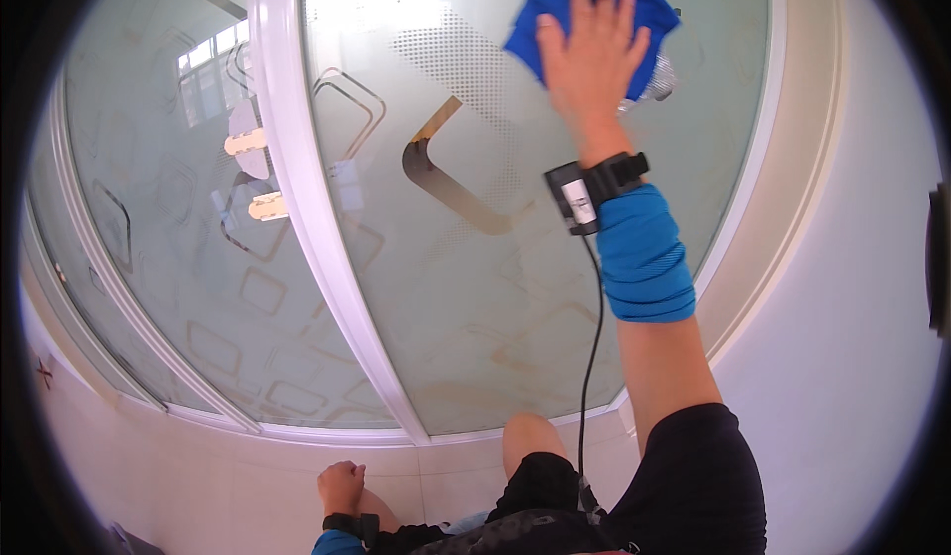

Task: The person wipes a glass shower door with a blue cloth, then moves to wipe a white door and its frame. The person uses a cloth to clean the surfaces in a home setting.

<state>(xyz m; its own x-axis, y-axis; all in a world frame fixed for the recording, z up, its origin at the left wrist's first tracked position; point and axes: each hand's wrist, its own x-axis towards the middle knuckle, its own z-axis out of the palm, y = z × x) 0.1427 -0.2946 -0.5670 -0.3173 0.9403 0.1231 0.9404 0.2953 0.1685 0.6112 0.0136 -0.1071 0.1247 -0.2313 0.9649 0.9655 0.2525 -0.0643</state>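
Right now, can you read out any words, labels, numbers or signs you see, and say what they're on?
White label on the black wristband of the right hand: dark marks, too small and blurred to read.
Patterned glass panel: shapes and dots, no readable text.

I'm in what looks like a home: patterned frosted-glass panels at twelve o'clock, pale floor tiles at seven, a plain white wall at three.

The one view looks from the person's head through a wide fisheye lens, facing the frosted glass door behind the right hand at close range. It also angles downward, taking in the tiled floor around the left hand; a dark rounded rim frames it.
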